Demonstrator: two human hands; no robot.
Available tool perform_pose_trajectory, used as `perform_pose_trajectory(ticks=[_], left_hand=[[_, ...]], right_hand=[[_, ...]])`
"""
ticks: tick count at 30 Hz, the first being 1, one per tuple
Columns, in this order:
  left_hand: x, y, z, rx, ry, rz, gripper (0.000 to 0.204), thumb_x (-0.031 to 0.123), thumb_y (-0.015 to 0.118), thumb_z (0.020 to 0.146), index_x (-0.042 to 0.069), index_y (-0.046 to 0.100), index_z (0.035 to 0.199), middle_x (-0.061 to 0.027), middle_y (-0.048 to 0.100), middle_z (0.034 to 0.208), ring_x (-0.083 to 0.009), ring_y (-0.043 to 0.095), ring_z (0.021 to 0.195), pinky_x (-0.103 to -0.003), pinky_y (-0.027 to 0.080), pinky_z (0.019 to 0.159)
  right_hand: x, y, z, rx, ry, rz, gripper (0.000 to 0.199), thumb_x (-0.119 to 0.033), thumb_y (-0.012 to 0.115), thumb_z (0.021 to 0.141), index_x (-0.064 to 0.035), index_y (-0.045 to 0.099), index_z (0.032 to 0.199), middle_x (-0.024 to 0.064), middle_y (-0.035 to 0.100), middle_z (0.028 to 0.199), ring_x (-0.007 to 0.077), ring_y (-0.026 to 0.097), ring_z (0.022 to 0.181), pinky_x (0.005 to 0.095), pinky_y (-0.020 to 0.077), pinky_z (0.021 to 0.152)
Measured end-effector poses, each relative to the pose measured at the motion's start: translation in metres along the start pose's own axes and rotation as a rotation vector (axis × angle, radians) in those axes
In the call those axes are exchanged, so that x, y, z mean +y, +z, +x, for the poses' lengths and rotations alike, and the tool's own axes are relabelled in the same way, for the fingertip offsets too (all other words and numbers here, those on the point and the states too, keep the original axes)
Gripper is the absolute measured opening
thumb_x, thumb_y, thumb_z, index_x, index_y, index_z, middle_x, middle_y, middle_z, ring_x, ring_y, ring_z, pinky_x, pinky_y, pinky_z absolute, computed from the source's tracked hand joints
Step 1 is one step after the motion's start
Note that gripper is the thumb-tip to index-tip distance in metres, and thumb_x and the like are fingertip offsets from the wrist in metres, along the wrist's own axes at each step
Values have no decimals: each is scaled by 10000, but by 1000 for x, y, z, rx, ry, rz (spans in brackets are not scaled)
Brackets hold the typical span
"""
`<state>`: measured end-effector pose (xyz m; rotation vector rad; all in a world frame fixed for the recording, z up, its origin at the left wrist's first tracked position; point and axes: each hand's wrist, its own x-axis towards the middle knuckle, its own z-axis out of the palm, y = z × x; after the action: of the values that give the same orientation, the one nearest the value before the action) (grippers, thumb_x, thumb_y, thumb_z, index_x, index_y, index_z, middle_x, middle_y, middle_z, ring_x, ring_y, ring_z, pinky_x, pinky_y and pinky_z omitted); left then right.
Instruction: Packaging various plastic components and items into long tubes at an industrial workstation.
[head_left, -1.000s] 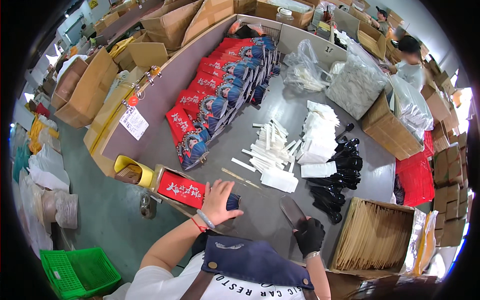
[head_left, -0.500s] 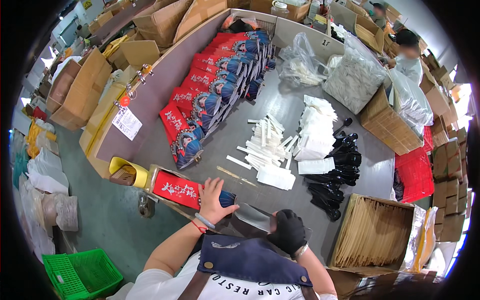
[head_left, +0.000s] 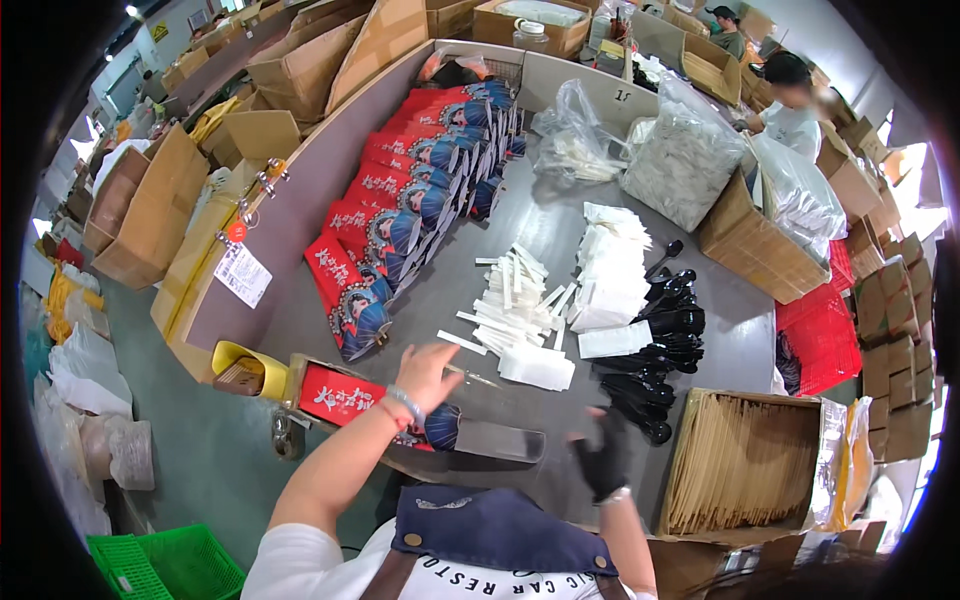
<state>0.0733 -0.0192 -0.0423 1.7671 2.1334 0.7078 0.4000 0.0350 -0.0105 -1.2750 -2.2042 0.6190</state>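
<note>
The left hand [head_left: 430, 368] hovers spread and empty above the red packet [head_left: 345, 398]. The gloved right hand [head_left: 603, 457] is blurred; its grip cannot be told.

The bare left hand [head_left: 428, 370] hovers with fingers spread, a band at its wrist. The right hand [head_left: 600, 458], in a black glove, hangs half curled, empty.
</note>
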Motion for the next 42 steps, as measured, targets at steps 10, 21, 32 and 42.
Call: perform_pose_trajectory(ticks=[10, 21, 32, 42], left_hand=[[-32, 13, 60, -182, 16, 173, 114, 209, 723, 763, 128, 651, 730, -69, 597, 881, -293, 565, 905, -415, 455, 782], [45, 43, 61, -174, 284, -89, 230, 159, 741, 732, 65, 570, 856, -112, 575, 914, -312, 570, 906, -410, 473, 790], [47, 52, 52, -193, 157, -38, 243, 145, 755, 682, 58, 563, 802, -97, 581, 795, -306, 587, 799, -418, 481, 719], [73, -5, -2, -615, 112, -252, 188, 200, 740, 733, 89, 631, 838, -97, 667, 767, -230, 663, 720, -354, 502, 664]], right_hand=[[196, -148, -138, 361, 957, -591, 352, -187, 606, 886, 74, 562, 1119, 214, 568, 1176, 336, 543, 1081, 398, 423, 952], [227, -145, -155, 485, 886, -706, 260, -159, 531, 901, 65, 581, 1023, 217, 618, 987, 362, 586, 915, 426, 461, 822], [88, -33, -69, 735, 408, 527, 168, -241, 468, 973, -84, 509, 928, 62, 572, 817, 186, 555, 801, 337, 444, 746], [97, -24, -8, 179, 421, -248, 233, -242, 663, 818, -57, 612, 949, 190, 635, 859, 387, 617, 843, 463, 485, 714]])
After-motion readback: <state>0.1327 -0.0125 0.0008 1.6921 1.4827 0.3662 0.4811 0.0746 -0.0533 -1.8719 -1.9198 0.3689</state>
